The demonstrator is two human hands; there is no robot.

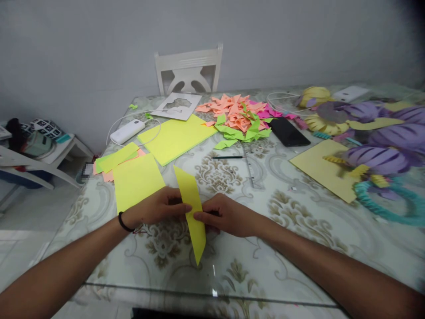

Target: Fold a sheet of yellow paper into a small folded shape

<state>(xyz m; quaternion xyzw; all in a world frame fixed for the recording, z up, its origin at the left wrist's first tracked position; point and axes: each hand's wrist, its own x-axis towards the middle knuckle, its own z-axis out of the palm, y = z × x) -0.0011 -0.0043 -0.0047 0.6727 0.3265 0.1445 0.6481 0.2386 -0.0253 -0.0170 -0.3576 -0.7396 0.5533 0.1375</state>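
A folded yellow paper (190, 190), shaped like a slanted strip with pointed ends, is held above the table between both hands. My left hand (162, 206), with a dark band at the wrist, pinches its left edge, thumb on the near face. From the right, my right hand (227, 215) grips the opposite edge, its thumb also in front; the other fingers are partly hidden behind the paper. Just beyond my left hand lies a yellow sheet (137, 179). A dark green pencil-like stick (227, 157) and a clear ruler (249, 166) rest farther off.
A larger yellow paper stack (175, 137), a white power bank (128, 131) with a cable and a pile of folded orange paper pieces (232, 110) lie farther back. At right are a black phone (289, 131), purple paper ornaments (376, 158) and a teal ring (381, 212).
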